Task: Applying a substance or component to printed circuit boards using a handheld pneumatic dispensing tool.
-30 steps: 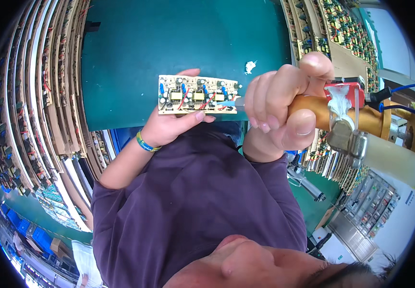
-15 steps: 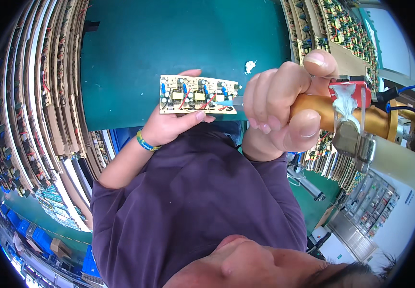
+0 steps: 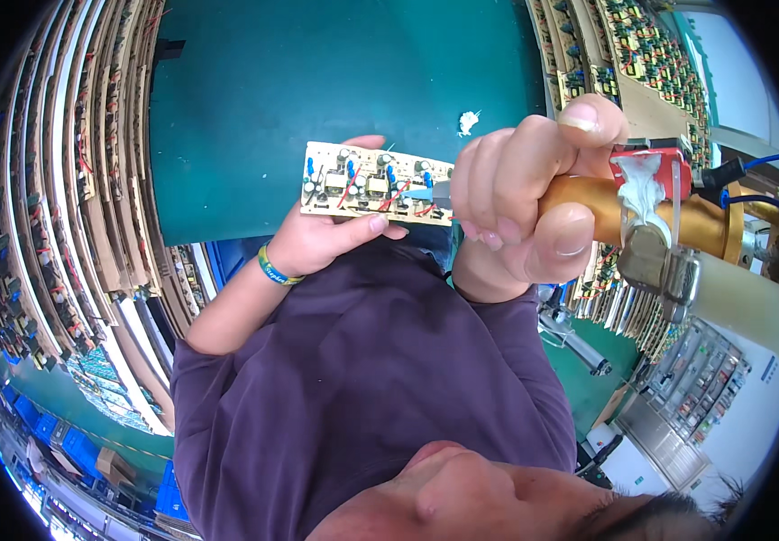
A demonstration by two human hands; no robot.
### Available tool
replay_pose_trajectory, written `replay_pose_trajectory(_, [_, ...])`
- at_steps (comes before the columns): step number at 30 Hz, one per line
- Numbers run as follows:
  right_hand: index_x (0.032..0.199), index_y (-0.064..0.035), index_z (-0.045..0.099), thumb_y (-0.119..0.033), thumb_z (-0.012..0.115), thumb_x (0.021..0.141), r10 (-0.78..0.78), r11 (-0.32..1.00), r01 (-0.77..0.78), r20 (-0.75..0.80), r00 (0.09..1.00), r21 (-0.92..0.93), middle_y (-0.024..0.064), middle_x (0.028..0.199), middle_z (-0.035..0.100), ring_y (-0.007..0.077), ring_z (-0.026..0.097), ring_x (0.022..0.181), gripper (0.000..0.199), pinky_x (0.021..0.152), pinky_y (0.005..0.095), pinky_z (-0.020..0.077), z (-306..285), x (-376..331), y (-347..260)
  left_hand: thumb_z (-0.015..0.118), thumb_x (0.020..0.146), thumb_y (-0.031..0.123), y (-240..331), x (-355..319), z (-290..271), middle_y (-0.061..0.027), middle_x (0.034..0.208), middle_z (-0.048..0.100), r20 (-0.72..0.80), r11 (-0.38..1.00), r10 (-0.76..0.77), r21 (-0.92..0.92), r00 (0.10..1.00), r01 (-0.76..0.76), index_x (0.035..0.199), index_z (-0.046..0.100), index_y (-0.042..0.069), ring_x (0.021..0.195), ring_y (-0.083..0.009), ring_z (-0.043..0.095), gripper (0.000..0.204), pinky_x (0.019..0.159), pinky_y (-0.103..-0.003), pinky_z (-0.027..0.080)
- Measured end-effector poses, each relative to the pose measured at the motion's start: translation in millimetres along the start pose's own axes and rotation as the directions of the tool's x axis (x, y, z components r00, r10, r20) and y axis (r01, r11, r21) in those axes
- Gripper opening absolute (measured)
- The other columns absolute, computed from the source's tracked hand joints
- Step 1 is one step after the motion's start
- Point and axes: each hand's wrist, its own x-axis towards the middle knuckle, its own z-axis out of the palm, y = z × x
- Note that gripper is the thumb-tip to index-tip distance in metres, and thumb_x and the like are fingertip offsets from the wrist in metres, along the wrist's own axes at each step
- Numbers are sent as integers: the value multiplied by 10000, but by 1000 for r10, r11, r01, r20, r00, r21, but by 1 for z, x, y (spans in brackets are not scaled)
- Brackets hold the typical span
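My left hand (image 3: 325, 239) grips a long tan circuit board (image 3: 325, 206) by its lower and upper edges, thumb on the near edge. Capacitors, yellow transformers, blue parts and red wires crowd the board's face. In my right hand (image 3: 520, 180) is a glue dispensing gun with a gold barrel (image 3: 592, 207), fingers wrapped round it. Its pale blue tapered nozzle (image 3: 421, 194) points left over the board, the tip at the components right of the middle; contact cannot be made out. White paste is smeared by the gun's red switch (image 3: 655, 176). My right fingers cover the board's right end.
A green work mat (image 3: 317, 72) lies beneath, with a blob of white paste (image 3: 469, 122) beyond my right hand. Stacked cardboard layers of circuit boards stand on the left (image 3: 92, 162) and right (image 3: 655, 54). Blue cables (image 3: 768, 163) run from the gun.
The board has shifted slightly right and tilted, its right end lower. The nozzle stays over nearly the same part of it, and my right hand has barely moved.
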Motion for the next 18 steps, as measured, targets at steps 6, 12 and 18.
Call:
replay_pose_trajectory(6, [1270, -52, 337, -303, 600, 902, -2, 1000, 2, -5, 1000, 21, -6, 618, 433, 90, 418, 452, 517, 402, 231, 380, -1, -2, 1, 561, 856, -39, -1, 0, 0, -123, 1240, 499, 5, 999, -30, -33, 1000, 30, 1414, 186, 55, 1114, -238, 554, 679, 848, -383, 542])
replay_pose_trajectory(12, [1334, -58, 285, -313, 598, 901, -8, 1000, 7, -36, 999, -14, -2, 625, 442, 89, 421, 453, 592, 401, 231, 383, 1, -1, 0, 561, 855, -41, -2, 1, 1, -120, 1235, 501, 0, 1000, -5, -27, 1000, 5, 1416, 183, 57, 1117, -239, 552, 683, 850, -385, 541])
replay_pose_trajectory(18, [1352, -62, 263, -312, 601, 899, -33, 999, 33, -12, 999, 18, 4, 639, 461, 91, 426, 457, 618, 405, 234, 389, 3, 0, 0, 589, 846, -34, -3, 3, 3, -110, 1220, 510, -56, 1000, -9, 22, 998, 10, 1405, 201, 55, 1086, -216, 566, 686, 847, -366, 542])
